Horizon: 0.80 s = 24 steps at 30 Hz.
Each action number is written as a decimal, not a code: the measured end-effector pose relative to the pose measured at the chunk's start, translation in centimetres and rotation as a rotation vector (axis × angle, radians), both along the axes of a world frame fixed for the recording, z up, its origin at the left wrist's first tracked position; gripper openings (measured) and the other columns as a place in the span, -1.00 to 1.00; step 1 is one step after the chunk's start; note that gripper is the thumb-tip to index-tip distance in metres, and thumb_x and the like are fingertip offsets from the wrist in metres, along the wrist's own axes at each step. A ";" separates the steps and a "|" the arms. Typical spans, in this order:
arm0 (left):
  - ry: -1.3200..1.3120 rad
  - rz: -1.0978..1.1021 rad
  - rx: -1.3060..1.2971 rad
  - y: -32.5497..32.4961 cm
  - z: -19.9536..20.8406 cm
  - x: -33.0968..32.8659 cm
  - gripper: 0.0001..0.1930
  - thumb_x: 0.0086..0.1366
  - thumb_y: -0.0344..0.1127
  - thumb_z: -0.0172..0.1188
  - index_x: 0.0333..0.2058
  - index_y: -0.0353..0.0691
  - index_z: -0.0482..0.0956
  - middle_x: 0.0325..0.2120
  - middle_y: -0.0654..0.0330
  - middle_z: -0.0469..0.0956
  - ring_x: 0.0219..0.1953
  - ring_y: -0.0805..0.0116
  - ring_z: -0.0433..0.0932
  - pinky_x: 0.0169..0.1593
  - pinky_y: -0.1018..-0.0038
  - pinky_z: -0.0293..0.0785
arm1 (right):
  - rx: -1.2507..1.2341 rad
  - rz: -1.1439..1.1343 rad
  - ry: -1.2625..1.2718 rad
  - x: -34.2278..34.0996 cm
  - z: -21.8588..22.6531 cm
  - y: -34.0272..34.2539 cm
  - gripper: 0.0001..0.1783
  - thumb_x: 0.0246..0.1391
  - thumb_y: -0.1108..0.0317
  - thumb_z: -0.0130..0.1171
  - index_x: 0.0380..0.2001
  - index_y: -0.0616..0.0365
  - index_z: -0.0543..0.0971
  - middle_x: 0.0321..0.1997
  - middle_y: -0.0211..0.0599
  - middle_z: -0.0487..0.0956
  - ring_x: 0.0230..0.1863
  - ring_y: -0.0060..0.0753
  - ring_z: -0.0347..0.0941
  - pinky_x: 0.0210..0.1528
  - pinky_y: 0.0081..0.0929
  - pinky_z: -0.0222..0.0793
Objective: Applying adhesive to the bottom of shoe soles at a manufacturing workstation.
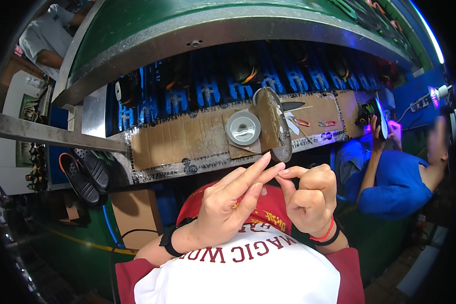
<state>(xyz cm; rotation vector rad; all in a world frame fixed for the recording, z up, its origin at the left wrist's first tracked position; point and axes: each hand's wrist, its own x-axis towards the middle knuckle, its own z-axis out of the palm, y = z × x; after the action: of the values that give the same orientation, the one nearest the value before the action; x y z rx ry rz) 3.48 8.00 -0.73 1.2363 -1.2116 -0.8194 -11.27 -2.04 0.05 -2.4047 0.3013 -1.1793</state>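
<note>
My left hand (229, 200) is raised in front of my chest with its fingers stretched out toward the bench edge. Beside it, my right hand (311, 195) has thumb and forefinger pinched at a fingertip of the left. Whether something tiny sits between them, I cannot make out. Just beyond the hands, a round white dish (229, 133) with pale contents rests on a piece of cardboard. An upright grey-brown board (272, 121) with rounded ends stands right of the dish. Neither hand touches either one.
Cardboard (172, 139) covers the bench, with a dark blade (292, 106) and red-handled small tools (302, 122) on it. Black clogs (86, 175) hang over the left end. A green conveyor (207, 20) spans above blue racks. On the right, a co-worker (397, 185) in blue holds a shoe.
</note>
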 end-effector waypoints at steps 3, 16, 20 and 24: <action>-0.012 0.002 -0.022 -0.1 -0.2 0.0 -0.60 0.36 -0.47 -0.07 0.15 -0.47 0.29 -0.07 -0.03 0.56 -0.30 0.44 0.55 -0.17 0.56 0.50 | 0.017 0.050 -0.032 0.0 -0.1 0.0 -0.64 -0.42 0.80 0.29 -0.54 0.19 0.42 -0.39 -0.25 0.32 -0.37 -0.27 0.36 -0.41 -0.45 0.47; 0.012 -0.008 -0.014 0.0 0.1 0.0 -0.59 0.36 -0.47 -0.07 0.16 -0.47 0.27 -0.06 -0.03 0.55 -0.29 0.43 0.54 -0.17 0.55 0.50 | -0.038 0.060 -0.036 -0.1 -0.3 -0.3 -0.68 -0.42 0.73 0.28 -0.54 0.19 0.43 -0.38 -0.26 0.32 -0.37 -0.22 0.35 -0.38 -0.42 0.46; -0.016 -0.011 -0.023 0.0 0.0 0.1 -0.59 0.36 -0.48 -0.08 0.16 -0.47 0.27 -0.06 -0.04 0.55 -0.29 0.43 0.54 -0.16 0.55 0.50 | -0.037 -0.005 0.060 0.0 0.5 0.1 -0.52 -0.28 0.78 0.34 -0.50 0.04 0.28 -0.39 -0.35 0.26 -0.44 -0.36 0.45 -0.50 -0.53 0.23; -0.003 -0.005 -0.028 -0.1 0.1 0.0 -0.59 0.35 -0.49 -0.08 0.15 -0.48 0.27 -0.05 -0.03 0.55 -0.28 0.42 0.54 -0.16 0.54 0.50 | -0.039 -0.035 0.046 0.2 0.4 0.4 -0.52 -0.28 0.78 0.34 -0.49 0.04 0.28 -0.39 -0.35 0.26 -0.43 -0.36 0.44 -0.50 -0.52 0.23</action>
<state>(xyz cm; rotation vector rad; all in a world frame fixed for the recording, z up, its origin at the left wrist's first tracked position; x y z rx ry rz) 3.50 7.92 -0.63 1.2127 -1.2252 -0.8013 -11.09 -1.65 0.47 -2.4724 0.3399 -1.1562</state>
